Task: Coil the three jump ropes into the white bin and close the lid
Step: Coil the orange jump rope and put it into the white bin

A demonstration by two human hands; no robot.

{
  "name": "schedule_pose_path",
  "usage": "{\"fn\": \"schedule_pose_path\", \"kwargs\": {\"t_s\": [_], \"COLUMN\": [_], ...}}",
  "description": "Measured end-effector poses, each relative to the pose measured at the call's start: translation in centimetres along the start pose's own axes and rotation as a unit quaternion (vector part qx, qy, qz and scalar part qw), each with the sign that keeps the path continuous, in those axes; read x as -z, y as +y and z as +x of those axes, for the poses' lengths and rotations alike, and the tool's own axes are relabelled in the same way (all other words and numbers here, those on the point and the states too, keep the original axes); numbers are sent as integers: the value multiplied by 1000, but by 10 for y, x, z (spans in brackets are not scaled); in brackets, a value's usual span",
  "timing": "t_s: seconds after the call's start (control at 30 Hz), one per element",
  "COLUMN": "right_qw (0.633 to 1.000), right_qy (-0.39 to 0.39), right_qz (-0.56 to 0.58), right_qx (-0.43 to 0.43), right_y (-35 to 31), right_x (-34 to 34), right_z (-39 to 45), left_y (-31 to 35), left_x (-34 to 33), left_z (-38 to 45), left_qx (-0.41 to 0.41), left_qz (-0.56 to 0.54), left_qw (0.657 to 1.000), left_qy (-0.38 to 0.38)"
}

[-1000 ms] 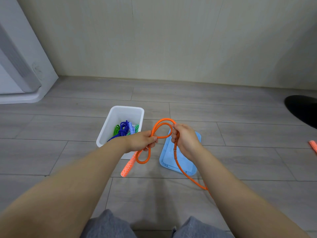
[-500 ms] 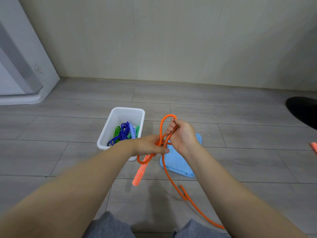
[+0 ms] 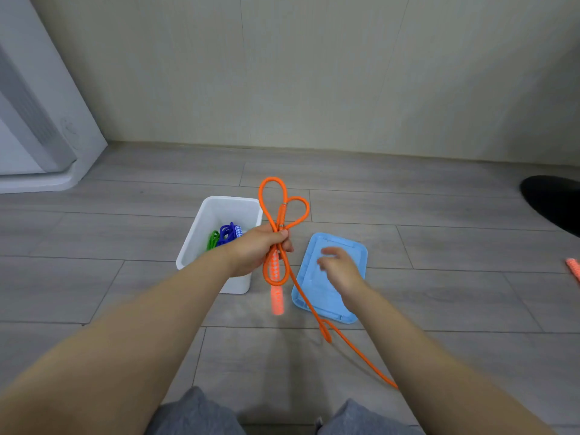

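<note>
My left hand grips the orange jump rope at its crossing, just right of the white bin. Two loops stand above my fist and one hangs below with a patterned orange handle. The rope's loose tail runs down to the right across the floor. My right hand hovers open and blurred over the blue lid, holding nothing. The green rope and the blue rope lie inside the bin.
The rope's other orange handle lies on the floor at the right edge. A black object sits at the far right. A white appliance stands at the left by the wall. My knees are at the bottom.
My right hand has let go of the rope and dropped away over the blue lid. My left hand now holds the gathered loops alone, and they stand higher.
</note>
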State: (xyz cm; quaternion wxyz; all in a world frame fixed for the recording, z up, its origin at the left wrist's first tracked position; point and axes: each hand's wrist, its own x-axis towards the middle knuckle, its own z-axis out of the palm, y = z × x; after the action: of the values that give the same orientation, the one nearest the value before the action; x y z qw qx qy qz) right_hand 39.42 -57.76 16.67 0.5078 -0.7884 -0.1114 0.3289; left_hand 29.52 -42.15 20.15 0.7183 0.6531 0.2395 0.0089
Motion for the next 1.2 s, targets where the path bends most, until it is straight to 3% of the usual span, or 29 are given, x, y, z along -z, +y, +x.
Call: {"fn": "schedule_pose_path", "kwargs": {"t_s": [0.13, 0.37, 0.43, 0.53, 0.57, 0.63, 0.73, 0.8, 1.07, 1.2], "right_qw": [978, 918, 893, 865, 861, 886, 936, 943, 925, 915], "right_qy": [-183, -348, -370, -340, -331, -302, -224, -211, -261, -285], "right_qz": [-97, -185, -243, -360, -376, -337, -263, -256, -261, -281], "right_qx": [16, -51, -85, -81, -85, -101, -62, -9, 86, 43], "right_y": [20, 35, 42, 49, 52, 60, 61, 56, 43, 46], "right_x": [3, 9, 12, 26, 31, 36, 30, 22, -13, -5], "right_z": [-1, -5, -5, 0, 1, 5, 8, 11, 8, 6], "left_y": [12, 16, 17, 14, 12, 7, 6, 12, 35, 39], "left_x": [2, 12, 19, 37, 43, 49, 43, 37, 24, 23], "left_z": [-3, 0, 4, 10, 11, 12, 12, 12, 11, 8], "left_qx": [0, -27, -57, -97, -102, -102, -80, -84, -117, -114], "left_qz": [-151, -227, -254, -225, -206, -198, -265, -305, -429, -430], "left_qw": [988, 974, 962, 926, 912, 901, 907, 911, 888, 889], "left_qy": [-33, 3, 79, 288, 340, 372, 317, 263, 120, 111]}}
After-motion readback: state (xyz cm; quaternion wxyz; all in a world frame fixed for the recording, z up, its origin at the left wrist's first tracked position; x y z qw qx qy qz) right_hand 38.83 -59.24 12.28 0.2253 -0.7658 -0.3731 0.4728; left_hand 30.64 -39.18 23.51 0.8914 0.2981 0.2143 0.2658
